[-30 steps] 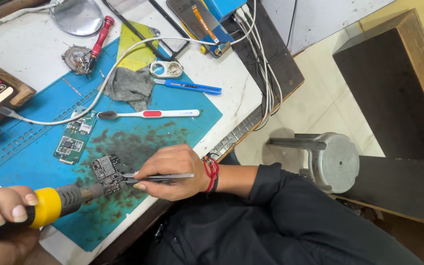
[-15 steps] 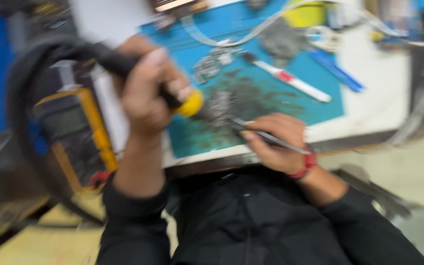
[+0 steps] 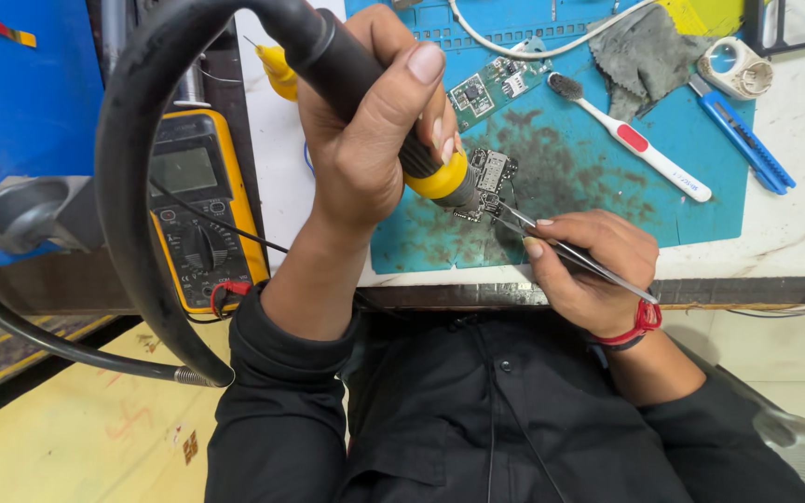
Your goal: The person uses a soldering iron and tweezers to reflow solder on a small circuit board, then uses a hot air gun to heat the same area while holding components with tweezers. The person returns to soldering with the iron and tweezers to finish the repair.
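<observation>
Surroundings: a teal work mat (image 3: 607, 200) is spread on a pale bench (image 3: 794, 233). A white toothbrush (image 3: 631, 140) with a red grip, a blue utility knife (image 3: 743, 135), a grey cloth (image 3: 640, 51) and a round white loupe (image 3: 736, 67) are laid on or near the mat. A second small green circuit board (image 3: 486, 88) is set near the mat's upper left corner.
Left of bench: a yellow multimeter (image 3: 197, 200) is seen beside a blue cabinet (image 3: 20, 102).
In the way: a thick black hose (image 3: 132, 186) is looped across the left foreground, and part of the multimeter is hidden by it.
Circuit board (image 3: 491, 182): small, dark and crowded with parts, it is placed on the stained middle of the mat, near the bench's front edge.
Left hand (image 3: 365, 140): the fingers are wrapped around a black and yellow hot-air tool (image 3: 421, 163), whose nozzle is pointed at the board.
Right hand (image 3: 589, 265): metal tweezers (image 3: 561, 247) are pinched between the fingers, with the tips brought to the board's edge.
</observation>
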